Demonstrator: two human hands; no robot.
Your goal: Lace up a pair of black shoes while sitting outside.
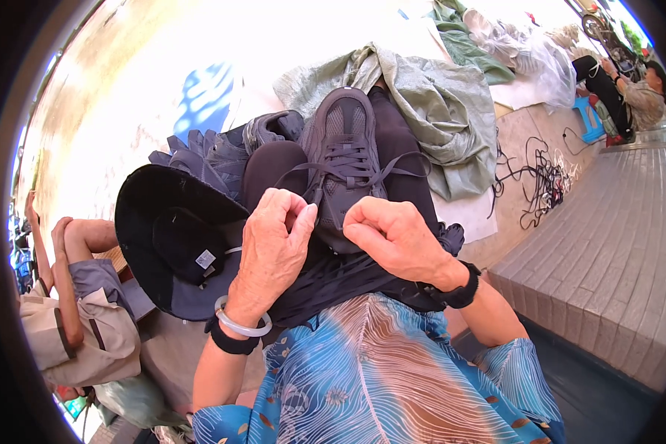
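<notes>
One dark shoe rests laces-up across the lap, presumably for steady access, left hand and right hand flanking it, each one's fingers together, any grip on the laces indiscernible.

Between the left hand and the right hand, we have a narrow gap opening onto the dark shoe. The loose laces spread to both sides and obstruct our path across it. On the left, the black hat blocks us beside the wrist; grey shoes stand beyond. On the right, we can pass between the right hand and the bunched green sheet, above the trouser leg.
</notes>
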